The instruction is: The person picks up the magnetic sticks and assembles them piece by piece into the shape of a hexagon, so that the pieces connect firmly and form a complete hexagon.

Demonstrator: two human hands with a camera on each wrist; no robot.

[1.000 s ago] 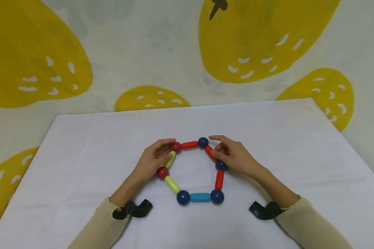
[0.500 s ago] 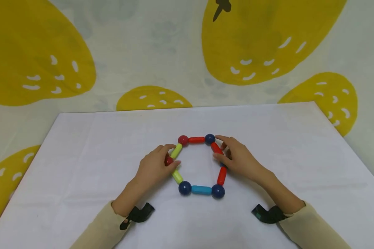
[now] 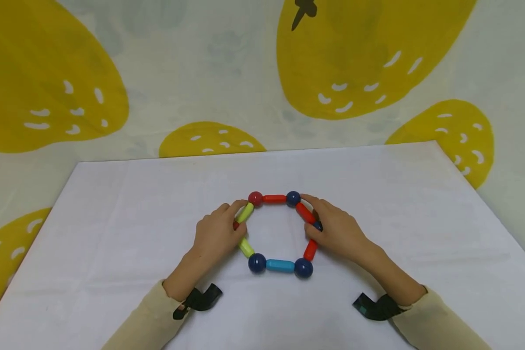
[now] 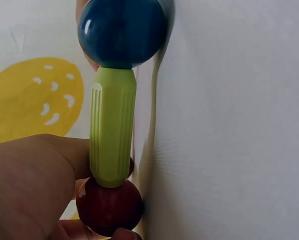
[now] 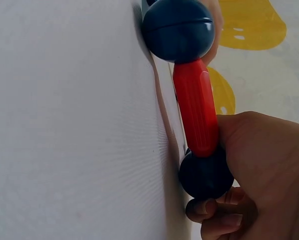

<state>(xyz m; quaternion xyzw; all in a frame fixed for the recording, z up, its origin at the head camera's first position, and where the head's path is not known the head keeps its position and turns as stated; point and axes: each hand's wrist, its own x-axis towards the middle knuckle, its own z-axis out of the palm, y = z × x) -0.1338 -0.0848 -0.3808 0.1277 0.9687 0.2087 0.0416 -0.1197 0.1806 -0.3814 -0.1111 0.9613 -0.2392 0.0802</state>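
Rods and balls joined end to end form a six-sided ring on the white table. My left hand (image 3: 216,233) grips its left corner, a red ball (image 4: 109,207), with a yellow-green rod (image 4: 112,127) on either side. At the right corner, my right hand (image 3: 339,226) holds a dark blue ball (image 5: 205,174) between two red rods (image 5: 195,107); its index fingertip reaches the far blue ball (image 3: 293,198). A far red ball (image 3: 255,198) and a red rod (image 3: 274,199) make up the far side. Two blue balls (image 3: 257,263) and a light blue rod (image 3: 280,265) form the near side.
The white-covered table (image 3: 398,194) extends around the ring. Behind its far edge hangs a pale cloth (image 3: 227,63) with large yellow fruit prints. Dark curved devices (image 3: 378,307) are strapped at both wrists, beside beige sleeves.
My left hand has shifted from the upper yellow-green rod to the left red ball, which moved away and rightward. My right hand now grips the right blue ball. The ring looks more even.
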